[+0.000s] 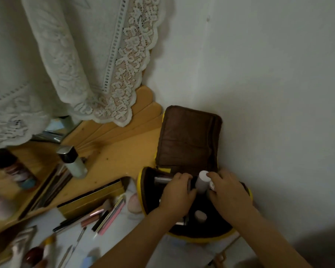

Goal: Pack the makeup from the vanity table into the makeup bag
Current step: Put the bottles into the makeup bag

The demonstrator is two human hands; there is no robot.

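The makeup bag (184, 232) stands open at the bench's 4 o'clock corner, lid (188, 138) upright against the wall. Inside: a white tube (202, 181), long axis upright, cap toward 12 o'clock. Right hand (227, 192) grip grasps the tube; left hand (177, 194) grip curls around dark items, unclear.

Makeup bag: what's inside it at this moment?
Inside the makeup bag: an upright white tube between the left hand and right hand, a silvery stick at the back and a pale round cap near the front. The hands and dark lining hide the rest.
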